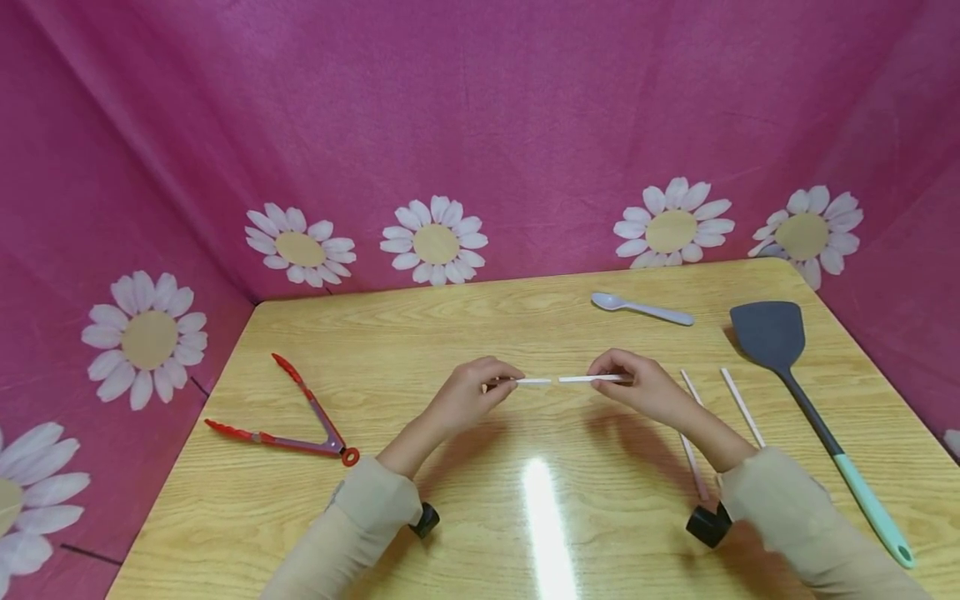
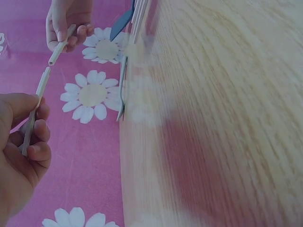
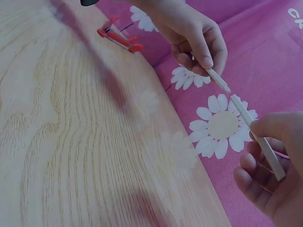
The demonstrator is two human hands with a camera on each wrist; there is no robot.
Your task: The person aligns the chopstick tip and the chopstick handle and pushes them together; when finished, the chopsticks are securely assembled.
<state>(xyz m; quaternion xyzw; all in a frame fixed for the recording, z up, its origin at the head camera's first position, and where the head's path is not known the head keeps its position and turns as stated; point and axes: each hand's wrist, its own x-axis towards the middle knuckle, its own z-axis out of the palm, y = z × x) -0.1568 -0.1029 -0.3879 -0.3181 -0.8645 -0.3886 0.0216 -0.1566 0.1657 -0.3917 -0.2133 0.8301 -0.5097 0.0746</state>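
My left hand (image 1: 465, 396) pinches a short, slim white stick (image 1: 534, 381) between thumb and fingers. Opposite it, my right hand (image 1: 645, 387) grips a second white stick (image 1: 576, 379) in the same way. The two sticks are held above the table, nearly in line, their ends facing across a small gap. In the left wrist view, the left-hand stick (image 2: 42, 86) has a narrower tip, while the right-hand stick (image 2: 56, 53) shows a blunt, square-edged end. Curled fingers cover the rear part of each stick.
Red-tipped tongs (image 1: 330, 442) lie spread at the left of the wooden table (image 1: 360, 333). A pale spoon (image 1: 645, 309) lies toward the back. To the right are two long thin sticks (image 1: 742, 407), one partly under my right forearm, and a dark spatula (image 1: 806, 408) with a mint handle.
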